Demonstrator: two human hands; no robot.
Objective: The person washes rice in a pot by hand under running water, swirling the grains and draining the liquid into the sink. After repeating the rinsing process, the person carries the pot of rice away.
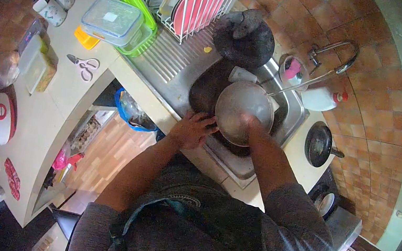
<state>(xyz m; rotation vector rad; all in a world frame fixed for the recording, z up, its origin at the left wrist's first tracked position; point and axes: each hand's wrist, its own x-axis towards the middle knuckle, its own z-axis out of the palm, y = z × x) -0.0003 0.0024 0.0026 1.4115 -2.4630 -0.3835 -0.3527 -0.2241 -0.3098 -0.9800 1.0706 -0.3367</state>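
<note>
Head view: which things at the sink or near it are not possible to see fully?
Right hand: head view, fingers indistinct, blurred against the round vessel.
Sink: head view, floor partly hidden by the round vessel.
Dish rack: head view, cut off by the top edge.

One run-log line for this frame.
left hand: at round vessel edge | right hand: over round vessel, blurred | round vessel: over sink | tap: apparently running

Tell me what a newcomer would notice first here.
Probably the round metal pot over the sink, near the middle of the picture, with the right hand in it and the left hand at its lower left. Next, the pink plate in the white rack near the top, and the bright green box just left of that rack.
</note>
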